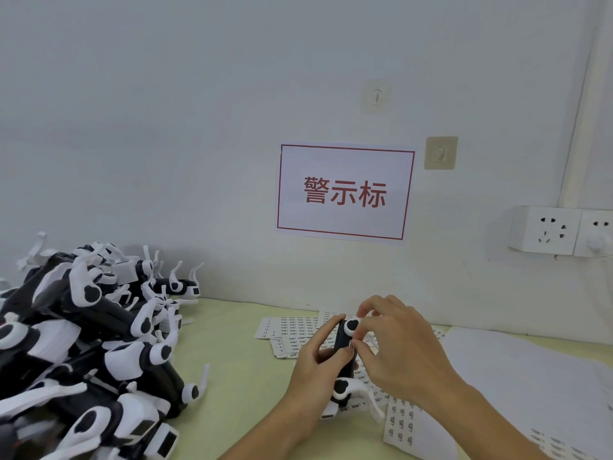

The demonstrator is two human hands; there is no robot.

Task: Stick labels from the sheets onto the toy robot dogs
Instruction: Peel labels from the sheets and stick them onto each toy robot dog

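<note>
My left hand (315,356) grips a black-and-white toy robot dog (345,360), held on end above the table. My right hand (394,340) has its fingers curled on the dog's upper body, the thumb and fingertips pressing against its side; whether a label lies under them is hidden. Label sheets (288,330) lie flat beneath and behind the hands. More label sheets (401,423) lie to the right of the dog. A big pile of toy robot dogs (83,353) fills the left of the table.
The yellow-green table (238,376) meets a white wall with a red-framed sign (345,192). Blank white sheets (530,376) lie at the right. Wall sockets (547,232) sit at the far right, and two adhesive hooks (440,153) hang above.
</note>
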